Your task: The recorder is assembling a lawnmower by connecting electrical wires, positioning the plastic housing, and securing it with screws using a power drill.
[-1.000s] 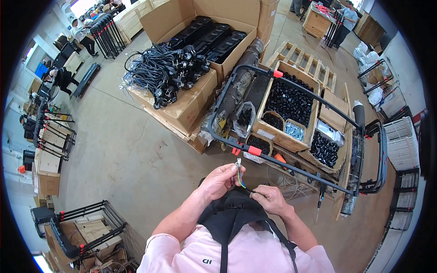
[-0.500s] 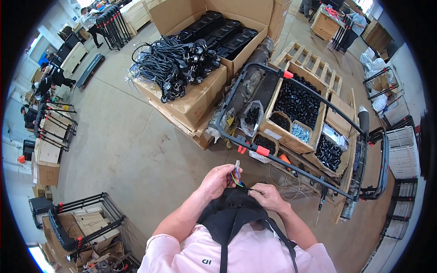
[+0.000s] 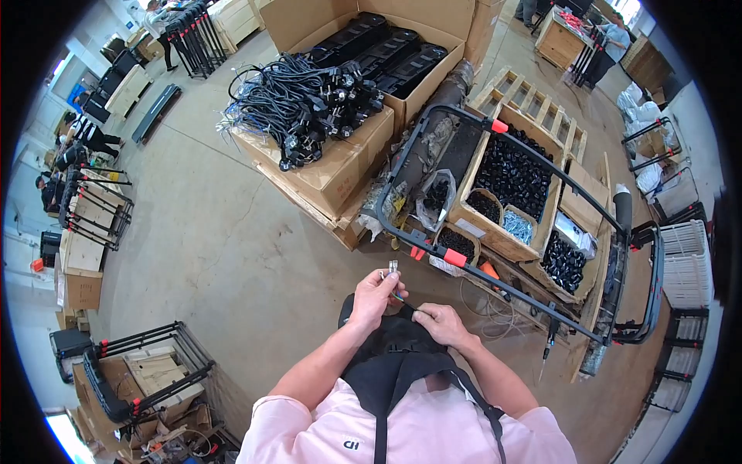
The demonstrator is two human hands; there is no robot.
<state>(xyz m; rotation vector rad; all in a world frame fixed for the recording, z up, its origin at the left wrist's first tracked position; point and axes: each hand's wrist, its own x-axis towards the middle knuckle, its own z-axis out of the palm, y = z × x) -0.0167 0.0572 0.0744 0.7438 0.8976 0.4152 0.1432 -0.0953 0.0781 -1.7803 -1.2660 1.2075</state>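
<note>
My left hand (image 3: 372, 300) is closed in a pinch just in front of my black apron (image 3: 398, 340). A small whitish, silvery connector piece (image 3: 393, 266) sticks up past its fingertips. Below the fingers a short stretch of thin coloured wire (image 3: 398, 295) shows, green and yellow among it; the rest is hidden by the hand. The wires run into a black cable (image 3: 410, 305). My right hand (image 3: 442, 322) is closed around that cable, thumb on top, a little nearer to me.
A black tubular frame (image 3: 533, 298) with red sleeves lies over boxes of black parts (image 3: 518, 170) to the right. Ahead, a carton (image 3: 332, 170) bears a heap of black plug cords (image 3: 309, 108). A power screwdriver (image 3: 550, 336) hangs right of me. Other people work far off.
My left hand has shifted slightly left and up with the connector piece. The coloured wires, plain to see before, are now mostly covered by its fingers. My right hand has followed slightly leftward.
</note>
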